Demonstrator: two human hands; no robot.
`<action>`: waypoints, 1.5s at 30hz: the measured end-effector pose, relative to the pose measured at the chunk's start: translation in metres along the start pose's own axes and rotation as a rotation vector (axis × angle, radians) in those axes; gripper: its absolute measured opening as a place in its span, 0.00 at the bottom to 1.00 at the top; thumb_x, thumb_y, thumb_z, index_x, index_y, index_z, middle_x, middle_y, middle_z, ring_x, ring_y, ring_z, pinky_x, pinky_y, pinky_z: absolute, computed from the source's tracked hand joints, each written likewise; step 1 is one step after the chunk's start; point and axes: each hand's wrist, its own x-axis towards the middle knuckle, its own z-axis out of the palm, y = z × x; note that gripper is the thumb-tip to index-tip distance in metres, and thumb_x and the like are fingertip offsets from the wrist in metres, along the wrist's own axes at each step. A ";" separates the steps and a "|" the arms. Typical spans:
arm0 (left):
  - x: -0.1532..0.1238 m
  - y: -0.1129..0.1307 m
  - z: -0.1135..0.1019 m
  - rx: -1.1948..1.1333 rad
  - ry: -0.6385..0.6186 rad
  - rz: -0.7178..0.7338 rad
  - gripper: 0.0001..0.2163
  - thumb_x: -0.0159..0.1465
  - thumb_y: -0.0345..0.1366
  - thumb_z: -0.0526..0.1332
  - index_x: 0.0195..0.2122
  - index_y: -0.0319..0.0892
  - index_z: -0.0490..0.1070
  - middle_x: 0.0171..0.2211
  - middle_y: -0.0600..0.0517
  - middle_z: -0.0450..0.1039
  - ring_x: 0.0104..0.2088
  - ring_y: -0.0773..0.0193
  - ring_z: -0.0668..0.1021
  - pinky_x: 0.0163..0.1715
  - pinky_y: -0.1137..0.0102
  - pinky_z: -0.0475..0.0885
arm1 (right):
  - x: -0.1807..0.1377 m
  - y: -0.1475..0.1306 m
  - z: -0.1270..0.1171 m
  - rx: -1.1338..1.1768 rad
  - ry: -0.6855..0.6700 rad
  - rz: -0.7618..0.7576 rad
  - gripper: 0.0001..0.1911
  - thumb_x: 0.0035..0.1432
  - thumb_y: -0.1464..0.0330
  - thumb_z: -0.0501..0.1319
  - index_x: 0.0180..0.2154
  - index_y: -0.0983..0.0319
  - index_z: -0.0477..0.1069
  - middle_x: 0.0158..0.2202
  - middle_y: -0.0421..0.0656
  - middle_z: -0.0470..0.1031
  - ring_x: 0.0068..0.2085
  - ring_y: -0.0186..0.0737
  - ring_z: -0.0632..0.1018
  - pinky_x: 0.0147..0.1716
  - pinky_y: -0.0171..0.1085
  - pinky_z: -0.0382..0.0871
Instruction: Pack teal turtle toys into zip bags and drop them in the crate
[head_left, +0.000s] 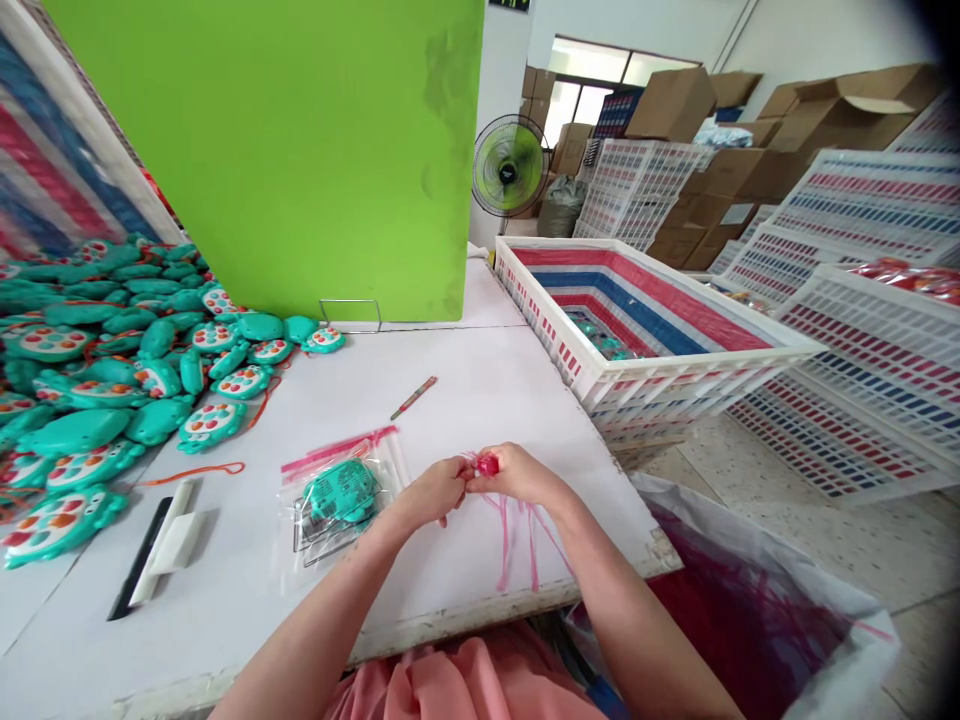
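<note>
Both my hands meet over the white table [480,400] near its front edge. My left hand [433,492] and my right hand [516,473] are closed in a pinch on a small bunch of pink-red plastic strips [488,464], whose loose ends [517,540] trail onto the table toward me. Just left of my left hand lies a clear zip bag [341,495] holding a teal toy, on a wire stand.
A heap of teal toys [112,370] covers the table's left side. A white-and-black tool [161,545] and a thin stick [413,397] lie on the table. A green board [300,150] stands behind. Striped crates [637,330] stand right; a bag of pink strips [750,620] sits below.
</note>
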 end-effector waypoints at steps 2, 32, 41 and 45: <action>0.000 -0.001 -0.001 0.032 0.038 -0.003 0.02 0.55 0.30 0.54 0.29 0.42 0.64 0.20 0.56 0.62 0.18 0.69 0.67 0.13 0.79 0.61 | 0.000 0.001 -0.002 -0.152 0.030 -0.008 0.17 0.46 0.59 0.66 0.19 0.62 0.63 0.17 0.32 0.58 0.21 0.28 0.59 0.21 0.31 0.50; -0.007 -0.006 0.057 -0.337 -0.121 0.063 0.18 0.61 0.52 0.55 0.35 0.39 0.64 0.20 0.59 0.60 0.18 0.72 0.66 0.26 0.71 0.70 | 0.008 -0.010 0.002 0.169 0.558 -0.088 0.20 0.58 0.51 0.57 0.25 0.60 0.66 0.22 0.37 0.67 0.24 0.33 0.66 0.27 0.34 0.60; -0.010 0.008 0.016 0.325 0.114 0.074 0.10 0.63 0.36 0.51 0.34 0.40 0.70 0.31 0.44 0.75 0.34 0.56 0.78 0.36 0.66 0.68 | -0.001 -0.010 0.010 -0.151 0.218 0.008 0.19 0.57 0.55 0.58 0.21 0.60 0.63 0.18 0.35 0.65 0.21 0.32 0.65 0.22 0.33 0.53; -0.018 0.016 0.011 0.530 0.115 0.072 0.11 0.64 0.34 0.50 0.35 0.42 0.73 0.37 0.44 0.78 0.40 0.54 0.79 0.41 0.64 0.68 | -0.004 -0.010 0.006 0.047 -0.057 0.092 0.17 0.53 0.56 0.62 0.25 0.62 0.66 0.20 0.37 0.71 0.22 0.32 0.68 0.21 0.31 0.56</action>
